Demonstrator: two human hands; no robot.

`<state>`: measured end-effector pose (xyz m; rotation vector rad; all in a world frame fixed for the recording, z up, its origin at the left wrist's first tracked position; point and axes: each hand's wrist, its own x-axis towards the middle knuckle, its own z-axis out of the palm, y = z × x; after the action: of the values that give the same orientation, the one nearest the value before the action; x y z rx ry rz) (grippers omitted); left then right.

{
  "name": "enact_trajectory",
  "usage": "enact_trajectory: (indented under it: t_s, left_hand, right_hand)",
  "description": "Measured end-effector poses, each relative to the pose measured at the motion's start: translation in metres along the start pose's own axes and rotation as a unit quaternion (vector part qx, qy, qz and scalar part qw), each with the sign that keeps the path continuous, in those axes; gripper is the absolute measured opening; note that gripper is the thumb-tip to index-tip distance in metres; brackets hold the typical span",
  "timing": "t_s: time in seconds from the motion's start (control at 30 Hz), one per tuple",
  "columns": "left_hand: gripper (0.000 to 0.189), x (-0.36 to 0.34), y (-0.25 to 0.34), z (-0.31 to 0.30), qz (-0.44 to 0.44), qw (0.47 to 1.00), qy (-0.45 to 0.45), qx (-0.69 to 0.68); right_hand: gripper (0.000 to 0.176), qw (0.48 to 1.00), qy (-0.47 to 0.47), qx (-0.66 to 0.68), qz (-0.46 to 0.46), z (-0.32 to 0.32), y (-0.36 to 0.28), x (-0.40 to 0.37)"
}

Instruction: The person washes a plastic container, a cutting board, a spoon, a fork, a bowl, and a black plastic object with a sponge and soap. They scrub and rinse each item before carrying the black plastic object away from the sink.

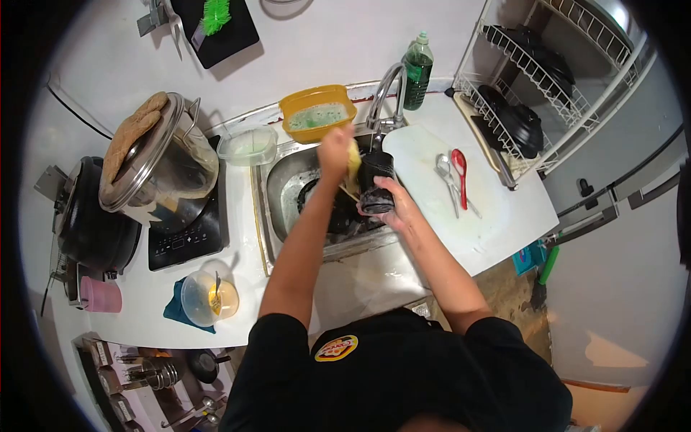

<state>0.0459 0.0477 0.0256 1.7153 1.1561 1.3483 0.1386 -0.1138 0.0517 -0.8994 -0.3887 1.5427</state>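
Over the metal sink [277,194] my right hand [394,205] is wrapped round a black cup [376,167], which is tilted under the faucet [389,90]. Just left of it, my left hand [335,153] is closed on a yellow sponge [353,162], both somewhat blurred by motion. The sponge hangs beside the cup; whether they touch is unclear. Dark dishes [338,216] lie in the basin below, partly hidden by my hands and arms.
Behind the sink stand a yellow soapy tub [317,114], a clear container [248,146] and a green bottle [417,72]. A white board [432,205] with spoons lies right, near a dish rack [504,108]. A large pot [165,165] stands left.
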Motion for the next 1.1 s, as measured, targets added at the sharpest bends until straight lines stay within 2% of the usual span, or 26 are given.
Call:
enact_trajectory:
  t_s: [0.07, 0.1, 0.13, 0.2, 0.3, 0.37, 0.47, 0.57, 0.6, 0.7, 0.77, 0.83, 0.87, 0.93, 0.97, 1.03, 1.07, 1.1]
  left_hand:
    - [0.048, 0.038, 0.002, -0.014, 0.003, 0.992, 0.102, 0.078]
    - [0.048, 0.059, 0.015, -0.023, -0.033, 0.981, 0.131, 0.136]
    - [0.049, 0.082, 0.025, -0.028, -0.067, 0.966, 0.157, 0.193]
    - [0.053, 0.133, 0.007, -0.032, -0.139, 0.962, 0.122, 0.198]
    - [0.058, 0.151, -0.007, -0.02, -0.22, 0.937, 0.042, 0.268]
    - [0.066, 0.155, -0.041, -0.004, -0.158, 0.895, -0.084, 0.408]
    - [0.06, 0.127, -0.016, 0.011, -0.178, 0.839, -0.174, 0.484]
    - [0.042, 0.151, -0.081, 0.012, -0.151, 0.849, -0.213, 0.46]
    - [0.021, 0.167, -0.12, 0.02, -0.052, 0.851, -0.119, 0.509]
    - [0.016, 0.142, -0.012, -0.002, -0.045, 0.959, -0.001, 0.279]
    - [0.018, 0.112, 0.028, -0.009, -0.03, 0.983, -0.068, 0.165]
    - [0.018, 0.072, 0.038, -0.005, 0.012, 0.988, -0.124, 0.088]
    - [0.019, 0.048, 0.024, 0.007, 0.098, 0.978, -0.069, 0.171]
    - [0.019, -0.006, 0.06, 0.019, 0.122, 0.975, 0.047, 0.178]
    - [0.017, -0.021, 0.062, 0.015, 0.154, 0.967, 0.02, 0.2]
    - [0.016, -0.041, 0.064, 0.01, 0.219, 0.946, -0.035, 0.236]
    - [0.017, -0.037, 0.051, 0.009, 0.238, 0.94, 0.023, 0.242]
    - [0.017, -0.03, 0.042, 0.006, 0.203, 0.955, 0.076, 0.204]
  right_hand:
    - [0.049, 1.0, -0.006, 0.014, 0.024, -0.005, -0.013, 0.012]
    - [0.051, 0.999, -0.008, 0.023, 0.034, -0.008, -0.022, 0.02]
    - [0.06, 0.996, -0.032, 0.029, 0.073, -0.012, -0.033, 0.026]
    - [0.061, 0.995, -0.057, 0.045, 0.075, -0.018, -0.043, 0.035]
    - [0.058, 0.99, -0.083, 0.061, 0.101, -0.026, -0.062, 0.043]
    - [0.053, 0.986, -0.069, 0.065, 0.139, -0.036, -0.066, 0.055]
    - [0.047, 0.989, -0.078, 0.014, 0.126, -0.049, -0.06, 0.073]
    - [0.04, 0.993, -0.061, 0.036, 0.094, -0.031, -0.061, 0.073]
    - [0.039, 0.99, -0.06, 0.061, 0.108, -0.033, -0.055, 0.08]
    - [0.037, 0.975, -0.085, 0.152, 0.136, -0.037, -0.045, 0.113]
    - [0.037, 0.953, -0.136, 0.232, 0.139, -0.033, -0.042, 0.128]
    - [0.038, 0.965, -0.076, 0.231, 0.102, -0.021, -0.041, 0.137]
    - [0.038, 0.969, -0.048, 0.228, 0.083, -0.014, -0.04, 0.139]
    - [0.037, 0.953, -0.15, 0.249, 0.083, -0.013, -0.03, 0.147]
    - [0.037, 0.941, -0.2, 0.259, 0.081, -0.015, -0.02, 0.152]
    - [0.03, 0.952, -0.236, 0.189, -0.048, -0.016, 0.011, 0.16]
    - [0.029, 0.949, -0.161, 0.271, 0.006, -0.018, 0.021, 0.163]
    - [0.028, 0.932, -0.083, 0.348, 0.061, -0.018, 0.025, 0.161]
